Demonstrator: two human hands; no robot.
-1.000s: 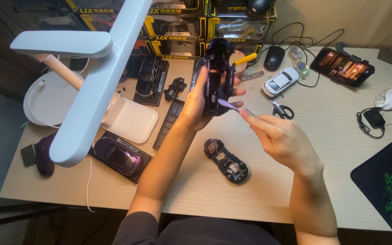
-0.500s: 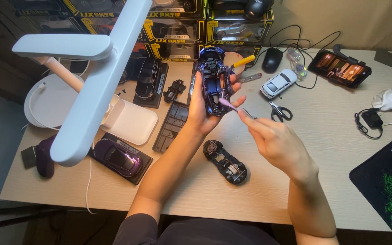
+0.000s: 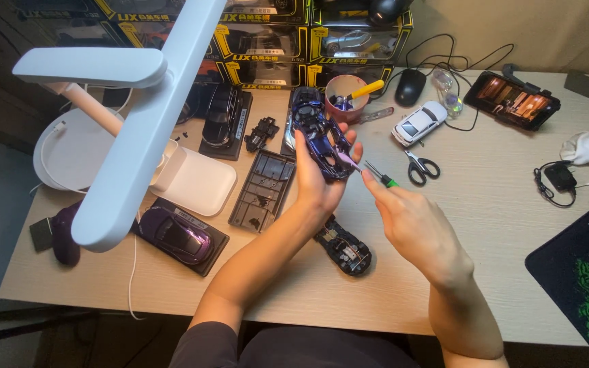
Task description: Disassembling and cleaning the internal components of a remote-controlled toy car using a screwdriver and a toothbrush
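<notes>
My left hand holds up a dark blue model car body, underside facing me, above the middle of the wooden table. A small purple part sticks out at the car's lower right edge. My right hand grips a small screwdriver with a green collar, its tip pointing at that purple part. Below the hands lies a black car chassis on the table.
A white desk lamp reaches over the left side. Nearby lie a grey base plate, a purple model car, a black model car, a white model car, scissors, a pink cup of tools, boxed cars and a mouse pad.
My left hand has tilted the blue car body and brought it slightly lower. My right hand still holds the screwdriver tip at the purple part.
</notes>
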